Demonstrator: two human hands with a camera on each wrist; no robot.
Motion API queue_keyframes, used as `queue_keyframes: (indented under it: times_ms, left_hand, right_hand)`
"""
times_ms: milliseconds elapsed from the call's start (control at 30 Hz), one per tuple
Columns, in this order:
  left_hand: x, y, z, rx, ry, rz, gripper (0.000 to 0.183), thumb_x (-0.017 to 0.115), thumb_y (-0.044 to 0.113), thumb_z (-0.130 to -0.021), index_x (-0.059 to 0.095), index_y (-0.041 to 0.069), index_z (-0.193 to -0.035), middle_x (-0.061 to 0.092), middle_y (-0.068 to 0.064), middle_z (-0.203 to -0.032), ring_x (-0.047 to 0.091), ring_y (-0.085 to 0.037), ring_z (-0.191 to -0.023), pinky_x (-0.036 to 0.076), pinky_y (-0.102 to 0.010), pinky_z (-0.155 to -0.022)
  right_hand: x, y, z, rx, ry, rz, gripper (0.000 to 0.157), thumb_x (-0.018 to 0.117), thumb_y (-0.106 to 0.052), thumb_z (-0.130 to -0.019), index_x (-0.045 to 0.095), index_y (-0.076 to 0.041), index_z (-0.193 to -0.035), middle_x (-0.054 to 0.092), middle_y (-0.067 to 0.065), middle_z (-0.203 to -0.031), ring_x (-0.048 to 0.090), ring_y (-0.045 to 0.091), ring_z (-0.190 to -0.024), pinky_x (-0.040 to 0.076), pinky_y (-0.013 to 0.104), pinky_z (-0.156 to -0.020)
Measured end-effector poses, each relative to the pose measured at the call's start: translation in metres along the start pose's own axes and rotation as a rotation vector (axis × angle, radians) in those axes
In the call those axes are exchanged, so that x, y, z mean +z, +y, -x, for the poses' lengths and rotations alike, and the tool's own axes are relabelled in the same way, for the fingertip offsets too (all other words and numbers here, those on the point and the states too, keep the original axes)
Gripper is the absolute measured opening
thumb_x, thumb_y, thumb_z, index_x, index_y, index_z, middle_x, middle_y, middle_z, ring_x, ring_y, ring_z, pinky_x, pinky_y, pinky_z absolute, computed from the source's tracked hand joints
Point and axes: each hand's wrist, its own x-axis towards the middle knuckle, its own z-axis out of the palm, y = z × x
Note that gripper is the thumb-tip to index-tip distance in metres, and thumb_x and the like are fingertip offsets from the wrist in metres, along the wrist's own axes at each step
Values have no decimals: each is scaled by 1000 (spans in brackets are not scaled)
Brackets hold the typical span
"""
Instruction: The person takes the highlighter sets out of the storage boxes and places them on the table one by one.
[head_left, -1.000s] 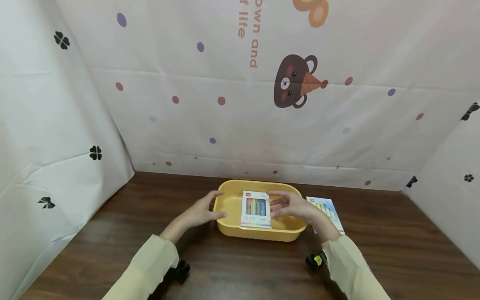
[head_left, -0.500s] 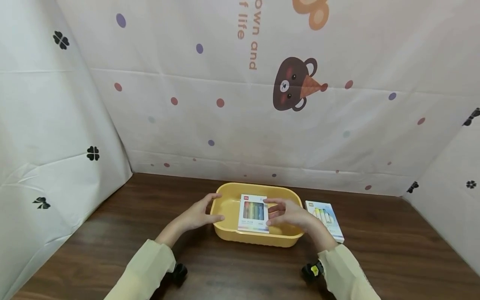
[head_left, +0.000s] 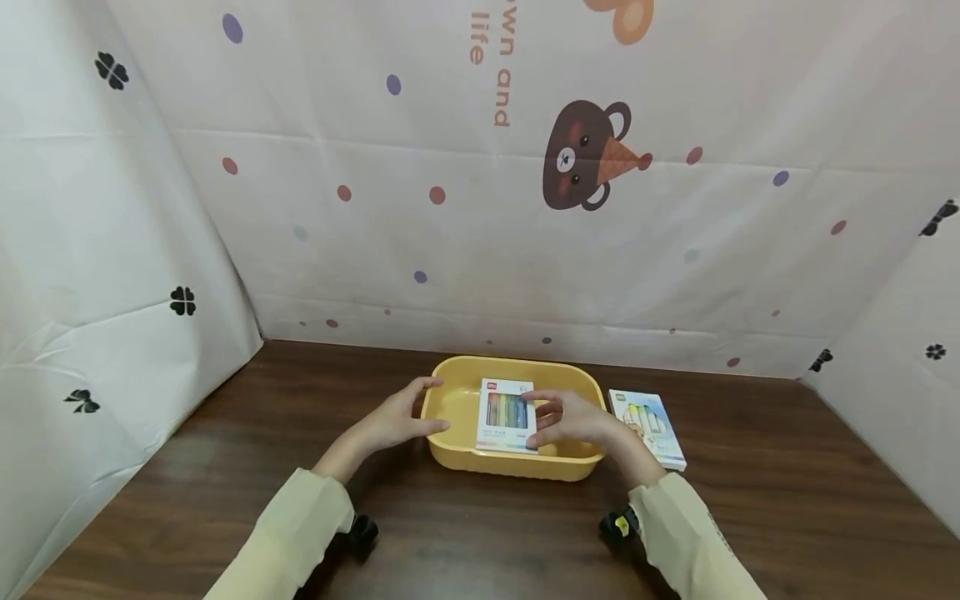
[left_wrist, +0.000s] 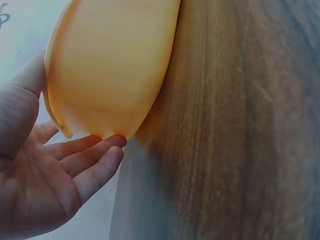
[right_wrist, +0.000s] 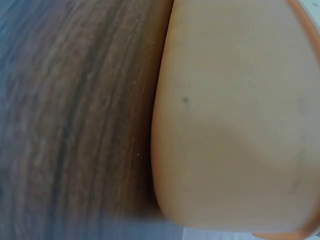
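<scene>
A yellow plastic basket stands on the table in the head view. My left hand grips its left end, thumb and forefinger at the rim. In the left wrist view, the other fingertips of that hand touch the basket's outer end wall. Inside the basket is a white box of crayons with a window showing coloured sticks. My right hand reaches over the basket's right side and holds the box by its right edge, thumb at the near corner and forefinger farther up. The right wrist view shows only the basket's outer wall.
A second white and blue box of crayons lies flat on the dark wooden table, right of the basket and beside my right forearm. Behind the table hangs a white cloth printed with a bear and dots.
My right fingers have come in over the right edge of the crayon box, where they were beside it before. My left hand stays at the basket's end. The head view has shifted slightly.
</scene>
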Motion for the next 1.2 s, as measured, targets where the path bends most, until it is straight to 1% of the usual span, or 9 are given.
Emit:
queue_keyframes:
  times_ms: [133, 233, 333, 533, 700, 800, 900, 1200]
  left_hand:
    - [0, 1, -3, 4, -14, 3, 70, 71, 28, -79, 35, 12, -137, 40, -14, -138, 44, -28, -120, 41, -46, -93]
    - [-1, 2, -5, 10, -11, -1, 70, 71, 29, -79, 36, 12, -136, 39, -14, -138, 43, -29, -121, 40, -47, -94]
    - [-3, 1, -6, 3, -6, -7, 70, 72, 29, -78, 36, 12, -136, 39, -14, -138, 43, -29, -120, 39, -47, -94]
    - [-4, -3, -6, -8, -15, -20, 71, 71, 30, -79, 35, 12, -137, 40, -16, -137, 45, -29, -118, 41, -46, -93]
    - [-3, -3, -5, 6, -22, -8, 71, 71, 29, -79, 35, 13, -137, 39, -15, -138, 43, -28, -120, 39, -47, -94]
    - [-2, -2, -4, 15, -28, -3, 70, 71, 29, -79, 35, 12, -137, 37, -15, -140, 38, -30, -125, 35, -49, -97]
    - [-1, -2, -2, 10, -22, -4, 70, 71, 28, -79, 36, 12, -137, 36, -15, -140, 34, -30, -128, 32, -51, -99]
    - [-1, -2, 0, -6, -7, -7, 70, 73, 28, -78, 37, 12, -135, 39, -14, -139, 38, -30, -125, 36, -50, -97]
  right_hand:
    - [-3, -1, 0, 5, -12, -11, 76, 80, -13, -69, 42, 0, -133, 52, 23, -118, 57, 26, -97, 49, 35, -80]
    - [-4, 0, 0, 2, -10, -22, 77, 80, -12, -68, 42, 0, -133, 51, 24, -118, 57, 26, -96, 49, 34, -78]
    - [-3, 0, -2, -5, -15, -34, 78, 81, -11, -67, 41, 0, -134, 50, 24, -119, 57, 25, -96, 49, 33, -76]
    - [1, -1, -4, -2, -37, -26, 79, 80, -8, -67, 41, 1, -134, 49, 25, -120, 57, 25, -95, 50, 32, -71]
    - [2, 0, -4, 12, -39, -20, 79, 80, -6, -66, 40, 0, -135, 48, 25, -120, 57, 25, -94, 51, 33, -68]
    - [2, 1, -3, 14, -37, -10, 80, 79, -3, -66, 40, 0, -135, 49, 25, -119, 57, 25, -93, 52, 33, -69]
    - [3, 3, -3, -4, -49, 5, 80, 78, -1, -65, 39, 1, -135, 49, 25, -117, 56, 25, -92, 52, 33, -70]
    - [5, 1, -4, -9, -52, 42, 80, 78, -1, -64, 40, 0, -135, 50, 22, -114, 55, 24, -90, 51, 33, -72]
